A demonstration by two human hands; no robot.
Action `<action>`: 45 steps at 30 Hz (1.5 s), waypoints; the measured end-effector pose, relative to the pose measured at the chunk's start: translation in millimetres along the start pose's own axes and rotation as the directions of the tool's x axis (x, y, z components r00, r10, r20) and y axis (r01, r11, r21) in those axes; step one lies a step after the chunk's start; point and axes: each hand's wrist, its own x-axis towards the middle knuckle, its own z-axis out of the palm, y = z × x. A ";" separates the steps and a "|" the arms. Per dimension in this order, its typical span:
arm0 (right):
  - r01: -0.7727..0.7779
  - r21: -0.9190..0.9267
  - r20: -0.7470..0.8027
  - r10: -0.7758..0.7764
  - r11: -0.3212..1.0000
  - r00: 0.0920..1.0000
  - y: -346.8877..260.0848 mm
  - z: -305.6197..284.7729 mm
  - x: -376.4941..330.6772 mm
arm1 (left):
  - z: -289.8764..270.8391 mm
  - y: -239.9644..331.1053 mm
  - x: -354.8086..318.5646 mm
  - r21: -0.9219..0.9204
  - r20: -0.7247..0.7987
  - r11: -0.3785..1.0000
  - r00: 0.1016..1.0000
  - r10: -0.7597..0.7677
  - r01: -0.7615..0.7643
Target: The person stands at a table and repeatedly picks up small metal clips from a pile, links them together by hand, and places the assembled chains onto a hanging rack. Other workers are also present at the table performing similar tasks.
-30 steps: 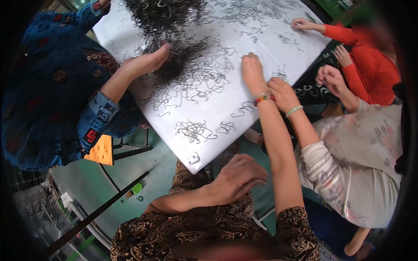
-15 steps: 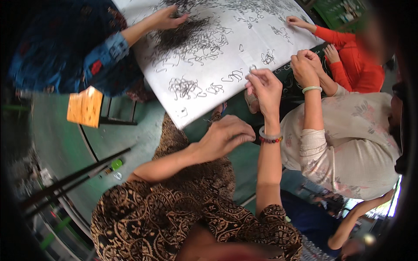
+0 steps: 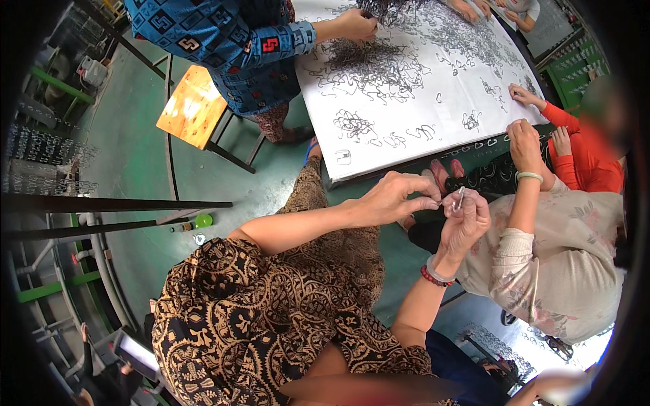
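Observation:
My left hand [image 3: 401, 197] is closed in a pinch, thumb against fingertips. What it pinches is too small to make out. Close beside it, slightly to the right, my right hand [image 3: 466, 222] has its fingers curled up around a small shiny metal hook [image 3: 461, 196]. Both hands are in front of the near edge of a white-topped table [image 3: 386, 154]. On that table lie many dark wire hooks, in a dense heap [image 3: 365, 61], a smaller pile [image 3: 353, 125] near the left corner and loose rows.
A person in a blue patterned shirt [image 3: 223, 40] reaches over the table's left side. Close on my right is a person in a floral top [image 3: 562, 250], beyond them one with red sleeves [image 3: 583, 149]. A wooden stool [image 3: 193, 107] and dark bars [image 3: 122, 203] stand left.
My right hand has come down and back from the table edge, and my left hand has moved right to meet it. The view has shifted, showing more floor at left.

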 end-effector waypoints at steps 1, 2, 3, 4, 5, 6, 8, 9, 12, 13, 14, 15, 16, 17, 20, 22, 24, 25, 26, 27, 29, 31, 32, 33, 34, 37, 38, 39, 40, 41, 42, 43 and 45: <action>-0.021 0.024 0.038 0.020 0.999 0.999 -4.7 2.6 -0.1 | -0.6 1.3 0.4 -0.008 0.002 1.000 1.000 -0.002 0.002; -0.043 0.048 0.081 0.039 0.998 0.996 -7.8 4.9 0.8 | -1.0 1.8 0.8 -0.016 -0.008 1.000 1.000 0.008 -0.008; -0.048 0.003 0.052 0.048 0.999 0.997 -9.9 7.8 1.8 | -2.0 2.2 0.8 -0.017 -0.009 0.999 1.000 0.027 -0.027; -0.056 -0.043 0.026 0.057 0.997 0.998 -11.5 9.8 3.3 | -2.4 3.1 0.7 -0.028 -0.020 0.999 1.000 0.022 -0.022; -0.069 -0.097 -0.005 0.069 0.993 0.998 -10.1 12.3 4.4 | -4.1 2.3 0.5 -0.019 -0.041 1.000 0.999 0.019 -0.020; -0.099 -0.196 -0.003 0.100 0.976 0.995 -12.1 12.2 5.6 | -3.9 2.8 0.0 0.000 -0.043 1.000 0.999 0.028 -0.028; -0.024 -0.197 0.114 0.047 0.980 0.992 -9.4 11.2 8.6 | -4.8 1.1 -0.9 -0.007 -0.044 1.000 0.999 0.025 -0.026; 0.037 -0.182 0.170 -0.006 0.983 0.985 -8.8 8.5 10.9 | -4.5 -0.3 -1.3 -0.028 -0.032 0.999 0.999 0.016 -0.017; -0.015 -0.112 0.063 0.022 0.994 0.998 -7.8 -0.1 10.6 | -2.3 -4.7 -2.0 -0.008 -0.039 1.000 0.999 -0.010 0.010; -0.045 -0.016 0.063 0.046 0.999 0.997 -9.9 -2.6 10.0 | -1.6 -5.4 -2.3 0.008 -0.043 1.000 0.999 -0.002 0.002; -0.061 -0.014 0.049 0.062 0.998 0.997 -11.9 -4.1 8.3 | -0.7 -6.3 -2.3 -0.008 -0.026 1.000 0.999 -0.030 0.030; -0.100 -0.005 0.031 0.100 0.995 0.994 -14.3 -4.7 7.6 | -0.2 -6.8 -2.1 -0.020 -0.023 0.998 0.998 -0.052 0.052; -0.137 -0.034 0.033 0.138 0.990 0.990 -17.9 -4.4 7.8 | 0.0 -6.9 -1.6 -0.025 -0.027 0.996 0.996 -0.091 0.090; -0.102 -0.074 0.080 0.108 0.992 0.991 -21.5 -3.7 8.2 | -0.3 -7.6 -0.6 0.013 -0.019 0.996 0.996 -0.086 0.086; -0.108 -0.288 0.127 0.149 0.952 0.981 -34.1 2.6 12.6 | -3.7 -9.0 4.6 0.105 -0.009 0.987 0.993 -0.122 0.122; -0.186 -0.404 0.151 0.266 0.896 0.952 -42.6 5.3 16.5 | -6.0 -11.7 10.1 0.111 0.014 0.981 0.987 -0.161 0.158; -0.264 -0.494 0.201 0.404 0.828 0.892 -50.5 5.8 20.0 | -6.5 -13.4 12.6 0.053 0.023 0.981 0.982 -0.188 0.186; -0.246 -0.528 0.216 0.408 0.813 0.887 -51.9 7.8 20.9 | -6.6 -13.7 13.8 0.043 0.032 0.983 0.984 -0.178 0.177; -0.240 -0.615 0.212 0.451 0.751 0.867 -54.9 6.5 21.1 | -5.2 -14.2 13.7 0.047 0.045 0.985 0.984 -0.171 0.169; -0.215 -0.693 0.220 0.486 0.688 0.846 -58.3 6.7 24.2 | -4.9 -14.2 14.2 0.044 0.041 0.987 0.987 -0.157 0.155; -0.177 -0.793 0.192 0.515 0.582 0.835 -63.2 7.0 27.5 | -4.6 -14.6 14.4 0.059 0.055 0.989 0.989 -0.138 0.134; 0.038 -0.838 0.329 0.449 0.544 0.831 -64.4 10.8 37.6 | -4.8 -13.7 14.4 0.058 0.088 0.993 0.990 -0.109 0.105; 0.110 -0.863 0.350 0.425 0.493 0.835 -68.2 14.0 39.0 | -5.4 -12.0 13.7 0.035 0.107 0.999 0.994 -0.031 0.027; 0.211 -0.888 0.377 0.382 0.410 0.844 -67.8 18.9 41.4 | -7.0 -10.0 12.7 0.119 0.106 0.993 0.994 0.004 -0.017; 0.226 -0.883 0.390 0.372 0.412 0.842 -68.4 23.4 41.4 | -6.5 -8.3 12.6 0.137 0.110 0.990 0.994 0.024 -0.039; 0.187 -0.875 0.367 0.360 0.447 0.858 -72.2 34.2 40.5 | -6.4 -4.8 11.9 0.108 0.101 0.992 0.993 -0.069 0.058; 0.184 -0.866 0.376 0.362 0.465 0.853 -73.0 36.2 40.4 | -5.8 -4.0 11.6 0.065 0.086 0.991 0.989 -0.118 0.113; 0.175 -0.861 0.376 0.365 0.478 0.852 -74.3 37.6 40.2 | -5.6 -3.3 11.4 0.017 0.090 0.985 0.981 -0.170 0.169; 0.162 -0.848 0.380 0.364 0.505 0.851 -74.8 37.9 40.2 | -4.0 -2.2 10.8 -0.031 0.099 0.974 0.970 -0.221 0.225; 0.178 -0.856 0.383 0.364 0.485 0.849 -75.6 37.6 40.3 | -2.9 -1.2 10.5 -0.026 0.100 0.985 0.981 -0.168 0.172; 0.189 -0.858 0.388 0.362 0.477 0.848 -75.9 36.6 40.6 | -3.0 -0.3 10.4 -0.022 0.103 0.993 0.988 -0.116 0.119; 0.200 -0.860 0.392 0.359 0.469 0.847 -75.5 35.5 41.0 | -3.0 0.3 10.6 -0.024 0.120 0.998 0.991 -0.057 0.061; 0.178 -0.855 0.368 0.329 0.487 0.870 -75.2 33.4 41.1 | -3.9 0.7 10.8 -0.063 0.119 0.986 0.982 -0.147 0.155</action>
